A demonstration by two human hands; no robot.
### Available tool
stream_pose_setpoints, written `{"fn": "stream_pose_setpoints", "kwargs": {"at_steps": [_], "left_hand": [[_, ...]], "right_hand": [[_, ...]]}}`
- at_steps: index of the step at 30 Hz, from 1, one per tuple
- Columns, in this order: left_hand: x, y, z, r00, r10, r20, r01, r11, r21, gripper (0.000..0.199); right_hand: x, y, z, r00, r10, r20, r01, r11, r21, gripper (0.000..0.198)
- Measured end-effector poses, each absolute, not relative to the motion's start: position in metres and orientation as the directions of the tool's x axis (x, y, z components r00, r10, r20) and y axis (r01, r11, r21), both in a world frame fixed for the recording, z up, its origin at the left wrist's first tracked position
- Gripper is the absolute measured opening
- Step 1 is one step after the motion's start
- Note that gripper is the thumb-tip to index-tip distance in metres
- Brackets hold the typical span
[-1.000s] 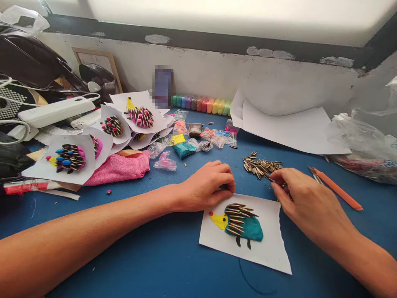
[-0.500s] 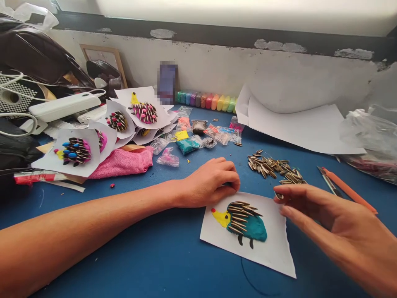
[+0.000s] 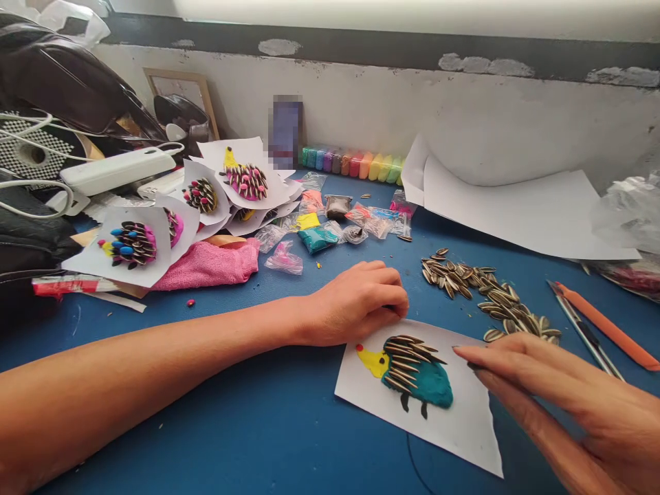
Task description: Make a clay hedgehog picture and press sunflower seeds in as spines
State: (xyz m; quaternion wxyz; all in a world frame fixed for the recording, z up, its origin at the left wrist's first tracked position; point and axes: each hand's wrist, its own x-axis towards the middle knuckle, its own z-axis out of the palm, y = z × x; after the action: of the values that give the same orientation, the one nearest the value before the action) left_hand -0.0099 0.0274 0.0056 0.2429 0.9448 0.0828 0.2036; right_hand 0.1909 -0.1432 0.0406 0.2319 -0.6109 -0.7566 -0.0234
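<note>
A white sheet of paper (image 3: 469, 433) lies on the blue table, bearing a clay hedgehog (image 3: 433, 385) with a yellow head, red nose and teal body. Sunflower seeds (image 3: 405, 364) stick out of the front and upper part of that body as spines. My left hand (image 3: 366, 302) rests with curled fingers on the sheet's top edge, holding it down. Right of the hedgehog, my right hand (image 3: 546, 392) hovers over the paper's edge, thumb and forefinger pinched. The sunflower seed seen between them earlier is now mostly hidden. Loose sunflower seeds (image 3: 454, 275) lie beyond this hand.
An orange craft knife (image 3: 608, 326) and a pen (image 3: 580, 330) lie at right. Bagged clay (image 3: 317, 238) and a row of coloured clay blocks (image 3: 355, 165) sit farther back. Finished hedgehog sheets (image 3: 245, 179) and a pink cloth (image 3: 206, 265) are at left; blank paper (image 3: 505, 206) leans behind.
My right hand has turned, and its fingertips have closed together near the paper, hiding the seed. The left hand stays on the sheet. The view has shifted slightly.
</note>
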Motion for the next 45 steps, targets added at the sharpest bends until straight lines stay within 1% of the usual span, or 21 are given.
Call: {"fn": "stream_pose_setpoints", "kwargs": {"at_steps": [1, 3, 5, 7, 12, 16, 24, 28, 32, 41, 45], "left_hand": [[-0.010, 0.027, 0.006, 0.904, 0.254, 0.343, 0.060, -0.871, 0.488, 0.014], [-0.010, 0.027, 0.005, 0.905, 0.256, 0.340, 0.065, -0.873, 0.484, 0.014], [-0.010, 0.027, 0.005, 0.904, 0.259, 0.339, 0.068, -0.872, 0.485, 0.013], [-0.010, 0.027, 0.005, 0.904, 0.264, 0.336, 0.073, -0.870, 0.487, 0.013], [-0.010, 0.027, 0.003, 0.900, 0.258, 0.353, 0.059, -0.872, 0.487, 0.013], [-0.011, 0.027, 0.003, 0.902, 0.251, 0.350, 0.060, -0.878, 0.475, 0.011], [-0.012, 0.026, 0.005, 0.912, 0.255, 0.322, 0.080, -0.879, 0.469, 0.013], [-0.013, 0.025, 0.008, 0.925, 0.245, 0.291, 0.091, -0.885, 0.457, 0.019], [-0.013, 0.024, 0.009, 0.928, 0.230, 0.293, 0.074, -0.886, 0.458, 0.022], [-0.012, 0.025, 0.006, 0.927, 0.205, 0.315, 0.042, -0.890, 0.455, 0.018], [-0.013, 0.026, 0.005, 0.929, 0.184, 0.321, 0.021, -0.893, 0.449, 0.019]], "right_hand": [[0.191, -0.144, 0.038, -0.209, 0.914, 0.348, 0.921, 0.304, -0.245, 0.025], [0.192, -0.147, 0.034, -0.262, 0.909, 0.324, 0.908, 0.346, -0.236, 0.023], [0.191, -0.149, 0.033, -0.239, 0.916, 0.321, 0.917, 0.322, -0.236, 0.016], [0.188, -0.150, 0.033, -0.228, 0.926, 0.300, 0.920, 0.306, -0.246, 0.013], [0.180, -0.150, 0.032, -0.192, 0.933, 0.304, 0.934, 0.269, -0.236, 0.018], [0.180, -0.150, 0.029, -0.247, 0.906, 0.342, 0.916, 0.334, -0.222, 0.014], [0.173, -0.141, 0.032, -0.247, 0.894, 0.374, 0.912, 0.345, -0.221, 0.006], [0.171, -0.140, 0.031, -0.264, 0.893, 0.364, 0.914, 0.353, -0.203, 0.005], [0.169, -0.140, 0.032, -0.262, 0.892, 0.368, 0.923, 0.343, -0.175, 0.007], [0.166, -0.140, 0.033, -0.254, 0.898, 0.359, 0.925, 0.334, -0.179, 0.007], [0.164, -0.139, 0.034, -0.268, 0.893, 0.361, 0.931, 0.337, -0.142, 0.009]]}}
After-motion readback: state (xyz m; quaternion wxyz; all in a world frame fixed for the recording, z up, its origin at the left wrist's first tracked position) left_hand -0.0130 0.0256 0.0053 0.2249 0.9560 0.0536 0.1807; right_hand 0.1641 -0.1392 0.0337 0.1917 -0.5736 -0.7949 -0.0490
